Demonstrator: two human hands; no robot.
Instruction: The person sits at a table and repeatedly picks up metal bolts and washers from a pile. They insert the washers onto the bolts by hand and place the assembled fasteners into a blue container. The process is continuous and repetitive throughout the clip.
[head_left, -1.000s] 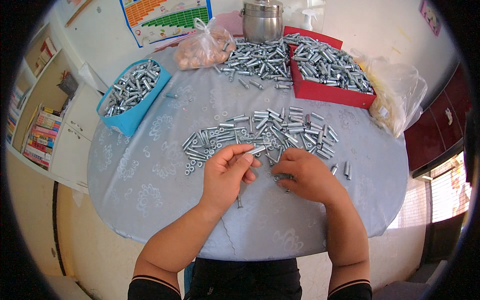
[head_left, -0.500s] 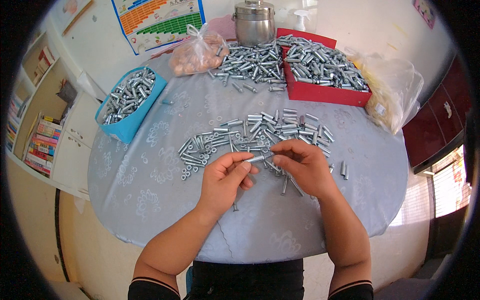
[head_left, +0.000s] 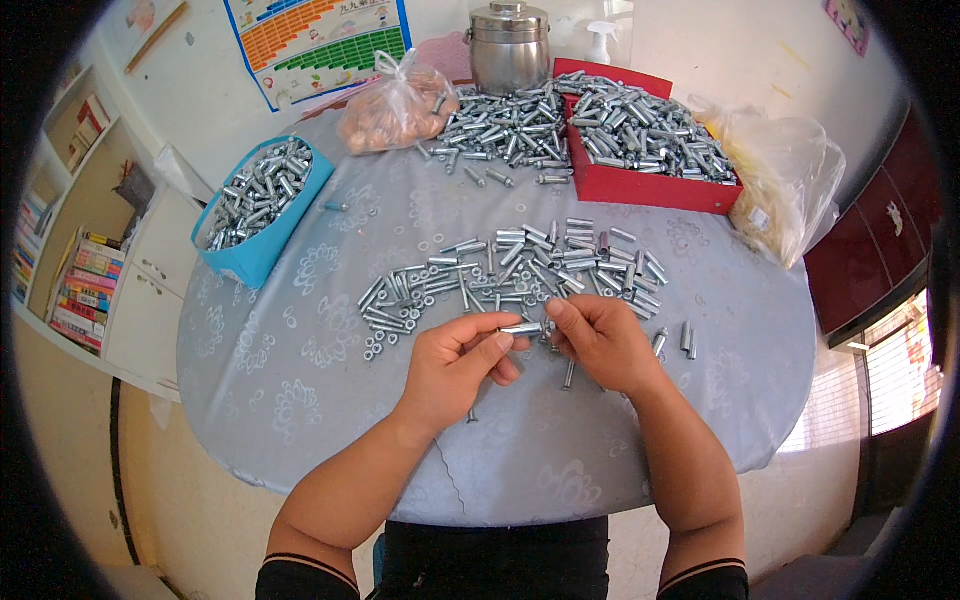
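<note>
Pinching a silver metal sleeve between thumb and fingers, the left hand is holding it above the tablecloth. The right hand is curling just beside; whether it's gripping anything, I cannot tell. Loosening fingertips could be sending the sleeve rolling among loose nuts.

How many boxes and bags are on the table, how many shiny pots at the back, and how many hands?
Boxes: 2 (blue box, red box)
Bags: 2 (tied bag, bag at right)
Pots: 1 (metal pot)
Hands: 2 (left hand, right hand)
Total: 7
</note>
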